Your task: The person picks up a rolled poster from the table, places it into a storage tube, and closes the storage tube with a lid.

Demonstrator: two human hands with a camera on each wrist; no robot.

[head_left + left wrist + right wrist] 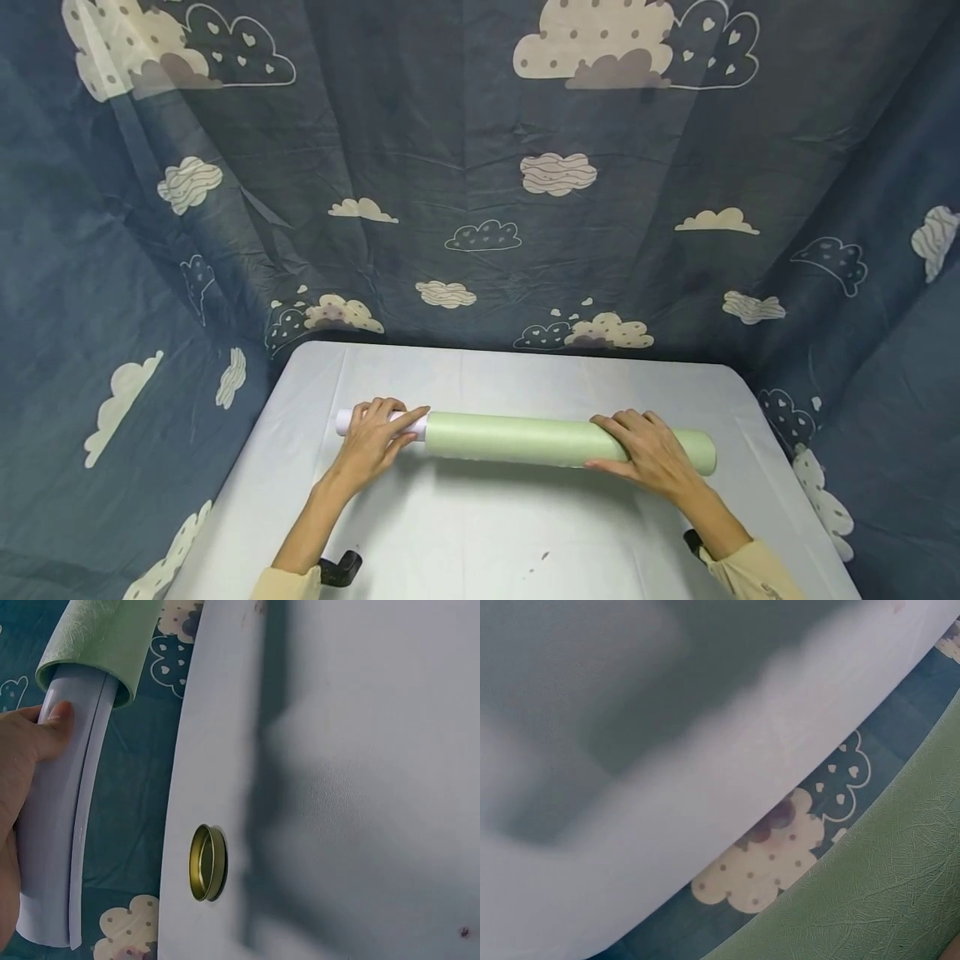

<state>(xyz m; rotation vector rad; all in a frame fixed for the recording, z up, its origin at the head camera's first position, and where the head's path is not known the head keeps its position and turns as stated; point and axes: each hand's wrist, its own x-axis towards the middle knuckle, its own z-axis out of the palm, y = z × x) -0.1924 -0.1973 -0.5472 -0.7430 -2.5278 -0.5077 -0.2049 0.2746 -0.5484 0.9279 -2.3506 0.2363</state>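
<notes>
A long light-green tube [510, 439] is held level above the table, its shadow falling below it. Out of its open left end comes a white paper roll [64, 802], with a lengthwise edge showing along it. My left hand [367, 443] grips this roll just outside the tube's mouth, thumb on its near side. Toward the other end, my right hand [651, 452] holds the tube from above, thumb below and fingers over the top. The tube's textured surface [885, 885] fills the lower right of the right wrist view, where that hand is mostly out of frame.
On the white table [495, 533] lies a shallow round gold lid [208, 862], near the edge in the left wrist view. Small dark marks spot the tabletop. Dark blue cloth [420, 167] with cloud prints hangs behind and at both sides.
</notes>
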